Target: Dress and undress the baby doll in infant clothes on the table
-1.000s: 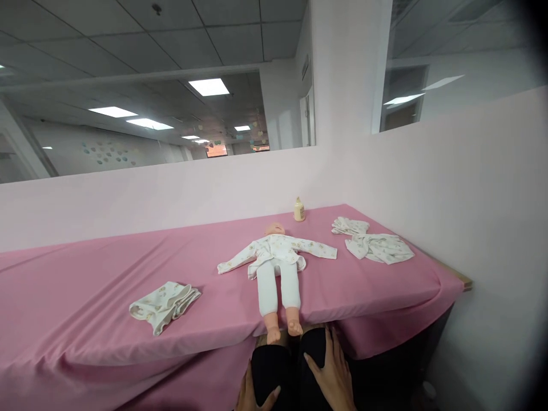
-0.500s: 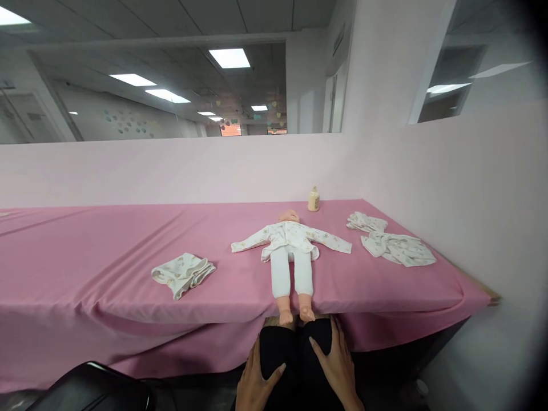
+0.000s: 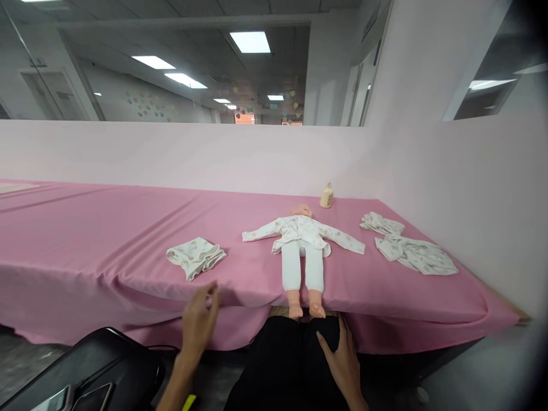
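— Fingers [image 3: 209, 297] of the left hand [image 3: 197, 325] first: how do they stand?

— Loosely curled and slightly apart, holding nothing. That hand is raised in front of the near edge of the pink tabletop [image 3: 85, 240], just below the folded garment [image 3: 196, 257], not touching it.

— What lies to the left of it?

— Low in the corner, a black chair [image 3: 98, 371] with a phone-like thing on it, too dim to tell more.

— And further right on the tabletop?

— A doll [image 3: 302, 251] lies on its back, head toward the pink partition wall [image 3: 171, 160], arms spread, in a printed white top and white leggings. Its bare feet reach the tabletop's near edge. Behind its head stands a small cream bottle [image 3: 326, 197], upright, near the wall.

— The right hand?

— The right hand [image 3: 338, 357] rests flat on the person's black-clad thigh, fingers spread and empty, just below the doll's feet.

— Farthest right?

— Two crumpled white garments [image 3: 411, 248] lie near each other, well apart from the doll.
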Demonstrator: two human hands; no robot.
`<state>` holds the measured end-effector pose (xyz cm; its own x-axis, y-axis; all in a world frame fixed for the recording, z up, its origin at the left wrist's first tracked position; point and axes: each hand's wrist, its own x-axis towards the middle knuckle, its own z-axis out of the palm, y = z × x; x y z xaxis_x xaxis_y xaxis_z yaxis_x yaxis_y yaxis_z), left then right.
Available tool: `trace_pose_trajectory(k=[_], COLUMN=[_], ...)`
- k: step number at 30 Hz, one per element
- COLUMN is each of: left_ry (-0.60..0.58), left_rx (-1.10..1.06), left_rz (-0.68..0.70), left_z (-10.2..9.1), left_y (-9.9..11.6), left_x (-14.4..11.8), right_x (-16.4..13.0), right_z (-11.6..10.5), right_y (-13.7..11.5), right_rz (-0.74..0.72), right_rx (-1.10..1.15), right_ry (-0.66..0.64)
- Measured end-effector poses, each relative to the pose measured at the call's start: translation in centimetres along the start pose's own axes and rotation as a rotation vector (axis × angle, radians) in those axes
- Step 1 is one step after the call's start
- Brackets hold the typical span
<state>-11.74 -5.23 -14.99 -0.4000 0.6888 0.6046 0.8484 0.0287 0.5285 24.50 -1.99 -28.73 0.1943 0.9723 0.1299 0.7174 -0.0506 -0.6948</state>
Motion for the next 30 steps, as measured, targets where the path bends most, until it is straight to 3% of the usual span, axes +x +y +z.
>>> trace_pose_trajectory(k=[1, 2, 5, 8, 11, 13, 16, 18, 21, 23, 27, 30], left_ry=[0.087, 0.091, -0.083, -0.195, -0.197, -0.106, 0.104, 0.127, 0.025, -0.124, -0.594, -0.768], left_rx=[0.127, 0.264, 0.638, 0.751, 0.642, 0.516, 0.204, -0.107, -0.409, -0.517, -0.66, -0.81], left_rz=[0.038, 0.083, 0.107, 0.06, -0.027, -0.098, -0.146, -0.213, -0.226, -0.174, -0.11, -0.135], left_z=[-0.9, -1.5, -1.4, -0.3, -0.7, -2.2, -5.6, -8.0, -10.7, -11.6, -11.1, -10.1], left_y=[0.0, -0.1, -0.5, -1.2, -1.3, -0.6, 2.0, 4.6, 8.6, 10.6, 12.0, 11.6], left_x=[2.1, 4.0, 7.8, 9.4, 10.5, 11.2, 11.1, 10.0, 7.0, 4.4, -0.3, -2.6], right_x=[0.0, -0.1, -0.3, -0.2, -0.1, -0.2, -1.2, -2.5, -4.4, -5.2, -5.8, -5.9], right_z=[-0.1, -0.2, -0.4, -0.6, -0.3, -0.1, -0.4, -1.5, -4.5, -6.5, -8.1, -8.0], right_y=[-0.1, -0.2, -0.4, -0.5, -0.2, -0.2, -1.7, -4.0, -8.6, -11.4, -13.7, -13.5], right_rz=[0.004, 0.007, 0.01, 0.016, 0.013, -0.002, -0.052, -0.117, -0.205, -0.278, -0.429, -0.487], right_rx=[0.005, 0.009, 0.016, 0.028, 0.038, 0.05, 0.101, 0.183, 0.417, 0.57, 0.693, 0.717], right_ry=[-0.001, -0.002, -0.012, -0.025, -0.023, 0.001, 0.076, 0.072, -0.106, -0.219, -0.066, -0.045])
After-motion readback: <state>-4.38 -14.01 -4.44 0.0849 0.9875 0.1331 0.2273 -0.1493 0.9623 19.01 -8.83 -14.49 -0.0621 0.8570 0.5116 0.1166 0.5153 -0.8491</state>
